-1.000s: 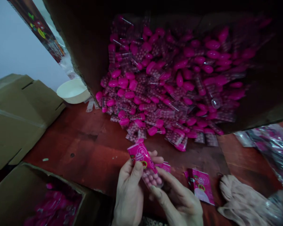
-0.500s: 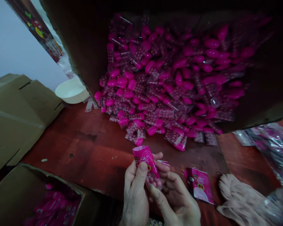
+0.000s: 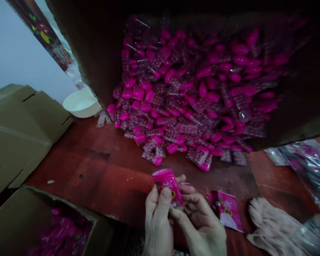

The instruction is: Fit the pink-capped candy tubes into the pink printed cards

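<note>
Your left hand (image 3: 160, 220) grips a printed pink sleeve (image 3: 166, 179), thumb across its front, and your right hand (image 3: 202, 222) pinches at its lower end, over the near side of the red-brown table (image 3: 104, 177). Press lightly with the left thumb, as the thin, glossy film looks easy to crease; let the right fingertips steady the lower end squarely, and leave the far mouth rounded.

Near left, a stiff, matte carton (image 3: 96, 227) holds shiny pink pieces (image 3: 60, 234). To the right lie a slick, flat packet (image 3: 229, 209) and a soft, rumpled cloth (image 3: 268, 220). Farther off, smooth clear containers (image 3: 186, 128) with rounded pink caps and beadlike contents form a heap. A round, pale bowl (image 3: 82, 111) stands far left.
</note>
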The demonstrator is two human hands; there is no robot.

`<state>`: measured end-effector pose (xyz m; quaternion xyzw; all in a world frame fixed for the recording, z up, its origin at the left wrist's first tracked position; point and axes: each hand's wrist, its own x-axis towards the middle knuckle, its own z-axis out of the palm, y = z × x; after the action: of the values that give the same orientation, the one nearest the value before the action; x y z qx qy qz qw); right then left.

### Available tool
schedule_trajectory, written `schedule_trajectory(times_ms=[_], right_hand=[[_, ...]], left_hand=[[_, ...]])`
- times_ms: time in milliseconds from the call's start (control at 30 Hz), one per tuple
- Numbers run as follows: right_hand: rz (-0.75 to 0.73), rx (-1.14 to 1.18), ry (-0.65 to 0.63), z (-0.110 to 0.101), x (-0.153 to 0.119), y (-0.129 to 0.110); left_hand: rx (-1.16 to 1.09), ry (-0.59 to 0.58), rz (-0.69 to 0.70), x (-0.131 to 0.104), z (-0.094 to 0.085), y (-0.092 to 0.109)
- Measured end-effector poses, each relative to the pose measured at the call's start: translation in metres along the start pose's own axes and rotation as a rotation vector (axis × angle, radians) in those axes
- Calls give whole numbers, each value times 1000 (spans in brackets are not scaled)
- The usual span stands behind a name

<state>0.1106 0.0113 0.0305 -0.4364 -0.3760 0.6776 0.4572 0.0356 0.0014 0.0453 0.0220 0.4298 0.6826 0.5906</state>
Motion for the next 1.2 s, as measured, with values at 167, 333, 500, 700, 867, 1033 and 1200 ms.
schedule_trajectory(times_ms=[167,333,500,700,867,1033,1200], right_hand=[[6,-21,40,-3,2,2],[-32,-162,83,-6,7,7],[-111,-252,79,-1,13,8],[-63,-454,-142,-10,14,-1],[-172,-533,-149,-8,17,-8],[-223,-618,-110,-4,14,5],[-144,-671,-210,-17,11,7]], left_hand=[[2,-30,-14,3,0,1],[-50,-14,-18,7,1,1],[-76,-42,-51,12,-2,4],[-23,-5,14,26,-19,17],[14,10,111,24,-19,21],[-4,-43,-19,14,-10,10],[-8,40,50,24,-14,11]])
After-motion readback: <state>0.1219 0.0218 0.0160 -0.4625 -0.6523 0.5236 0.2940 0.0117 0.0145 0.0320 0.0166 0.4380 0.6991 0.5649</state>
